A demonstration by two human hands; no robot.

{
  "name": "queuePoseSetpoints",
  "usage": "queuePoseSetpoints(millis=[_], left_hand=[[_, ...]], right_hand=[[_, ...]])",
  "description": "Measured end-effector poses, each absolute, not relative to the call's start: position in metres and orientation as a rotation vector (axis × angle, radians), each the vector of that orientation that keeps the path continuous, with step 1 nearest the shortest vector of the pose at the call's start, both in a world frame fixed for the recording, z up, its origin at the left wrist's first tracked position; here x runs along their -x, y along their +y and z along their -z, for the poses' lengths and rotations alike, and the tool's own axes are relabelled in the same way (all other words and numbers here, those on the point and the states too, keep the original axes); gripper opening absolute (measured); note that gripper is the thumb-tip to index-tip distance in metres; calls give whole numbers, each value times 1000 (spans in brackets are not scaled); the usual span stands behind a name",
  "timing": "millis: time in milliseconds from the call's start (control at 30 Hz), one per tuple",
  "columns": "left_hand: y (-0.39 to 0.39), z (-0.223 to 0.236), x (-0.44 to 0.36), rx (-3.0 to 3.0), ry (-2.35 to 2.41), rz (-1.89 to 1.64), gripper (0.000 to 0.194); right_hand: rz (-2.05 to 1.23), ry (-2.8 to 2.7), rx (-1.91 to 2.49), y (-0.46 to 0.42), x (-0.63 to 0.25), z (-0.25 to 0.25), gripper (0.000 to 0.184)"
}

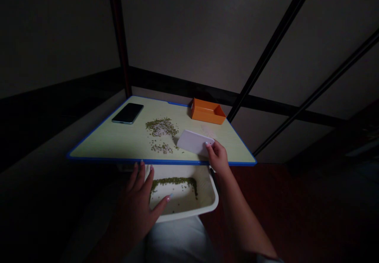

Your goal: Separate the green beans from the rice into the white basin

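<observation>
Tub (209, 184): your left grip (138, 203) and the worktop (99, 144) are partly hiding it.
Left grip: spreading wide.
Right grip (219, 157): holding the card (192, 140).
Card: looking white, flat, slanting over the worktop beside green grains (158, 127).

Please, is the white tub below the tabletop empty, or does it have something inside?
Partly filled: small green beans lie inside the white tub, mostly along its far side, while much of its visible bottom is bare.

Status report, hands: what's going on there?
Right hand grips white card; left hand open by white tub.
Small green beans on tabletop, more in tub.
Phone, orange box off to the sides.
</observation>
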State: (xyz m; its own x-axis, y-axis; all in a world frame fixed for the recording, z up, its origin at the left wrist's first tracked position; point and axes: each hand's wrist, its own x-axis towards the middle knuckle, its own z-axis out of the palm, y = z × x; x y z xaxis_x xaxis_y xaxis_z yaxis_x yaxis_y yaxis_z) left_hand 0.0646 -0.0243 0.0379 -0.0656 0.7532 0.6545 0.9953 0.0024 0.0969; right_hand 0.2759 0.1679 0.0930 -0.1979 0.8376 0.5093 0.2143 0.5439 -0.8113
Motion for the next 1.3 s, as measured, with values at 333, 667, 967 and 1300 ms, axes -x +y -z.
queuePoseSetpoints(millis=[333,667,967,1300], left_hand=[[-24,-37,-64,1803,-1876,773,74],[-25,-36,-64,1798,-1875,794,73],[-24,-35,-65,1795,-1896,808,75],[-24,-34,-65,1805,-1925,813,76]], right_hand=[[-741,-1682,888,167,-281,-90,28],[-752,-1676,886,165,-284,-88,28],[-753,-1659,887,160,-283,-90,30],[-754,-1660,893,160,-281,-90,33]])
